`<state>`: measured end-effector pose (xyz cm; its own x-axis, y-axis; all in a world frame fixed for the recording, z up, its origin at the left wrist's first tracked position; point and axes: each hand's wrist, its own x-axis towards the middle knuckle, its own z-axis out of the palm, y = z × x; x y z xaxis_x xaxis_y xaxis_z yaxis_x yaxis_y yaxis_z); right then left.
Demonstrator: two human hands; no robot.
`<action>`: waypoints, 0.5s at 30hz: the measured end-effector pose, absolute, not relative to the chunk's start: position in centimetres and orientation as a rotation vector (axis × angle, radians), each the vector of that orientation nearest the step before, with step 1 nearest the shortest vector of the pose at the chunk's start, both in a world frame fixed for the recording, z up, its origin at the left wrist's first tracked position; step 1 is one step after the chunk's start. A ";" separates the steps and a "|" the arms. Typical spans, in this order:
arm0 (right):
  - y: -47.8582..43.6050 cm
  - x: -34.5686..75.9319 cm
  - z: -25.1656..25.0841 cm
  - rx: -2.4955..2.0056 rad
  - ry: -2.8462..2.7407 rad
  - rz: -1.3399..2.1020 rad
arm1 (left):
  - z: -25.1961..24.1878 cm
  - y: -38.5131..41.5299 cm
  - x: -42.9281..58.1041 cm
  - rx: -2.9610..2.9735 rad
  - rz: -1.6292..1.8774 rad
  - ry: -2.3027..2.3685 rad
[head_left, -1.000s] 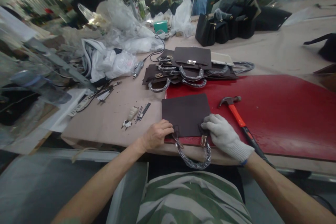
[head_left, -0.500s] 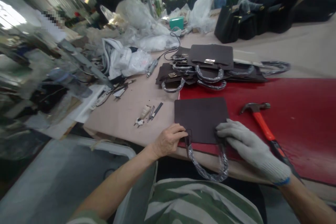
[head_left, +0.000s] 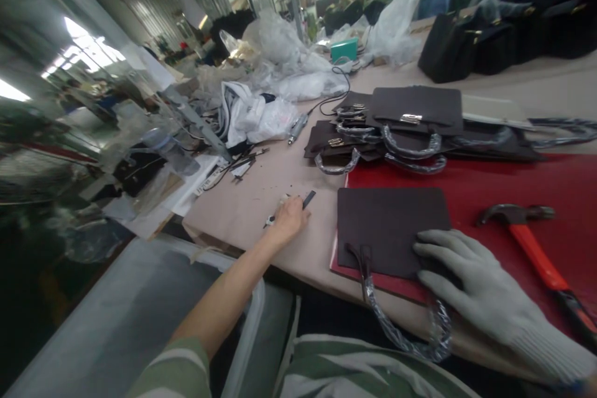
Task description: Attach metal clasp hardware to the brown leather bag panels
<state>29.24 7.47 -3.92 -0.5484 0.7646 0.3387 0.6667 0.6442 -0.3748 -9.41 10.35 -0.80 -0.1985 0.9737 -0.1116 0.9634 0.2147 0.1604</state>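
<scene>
A dark brown leather bag panel [head_left: 387, 217] lies on the red sheet, its plastic-wrapped handle [head_left: 396, 329] hanging over the table's front edge. My right hand [head_left: 471, 280], in a grey knit glove, rests flat on the panel's right side with its fingers stretched out, covering one end of the handle. My left hand [head_left: 290, 221] is bare and down among the small tools left of the panel. Its fingers are curled together; what they hold is hidden. A dark flat blade-like tool [head_left: 308, 199] sticks out just beyond them.
A claw hammer [head_left: 532, 242] with an orange handle lies on the red sheet [head_left: 489, 180] at right. Behind is a pile of brown bag flaps [head_left: 415, 106] with wrapped handles. A pen-shaped corded tool [head_left: 297, 129], plastic wrapping [head_left: 280, 118] and black bags [head_left: 466, 43] stand farther back.
My left hand has left the handle's left end and moved left onto the small tools. My right hand has flattened over the panel. The view has shifted left.
</scene>
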 end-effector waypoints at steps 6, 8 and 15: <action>6.5 28.5 -2.3 -1.127 -2.421 0.285 | -0.4 13.8 -9.2 1.724 -0.114 2.249; 6.4 28.4 -2.2 -1.136 -2.429 0.280 | -0.2 13.9 -9.3 1.731 -0.128 2.227; 6.4 28.6 -2.5 -1.138 -2.413 0.315 | -0.3 11.7 -11.7 1.792 0.328 2.064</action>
<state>28.59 6.43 -2.52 -0.5576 0.7738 0.3004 0.6706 0.6333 -0.3863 -11.72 11.72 -0.33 -0.1097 0.9848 -0.1347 0.8944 0.1569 0.4189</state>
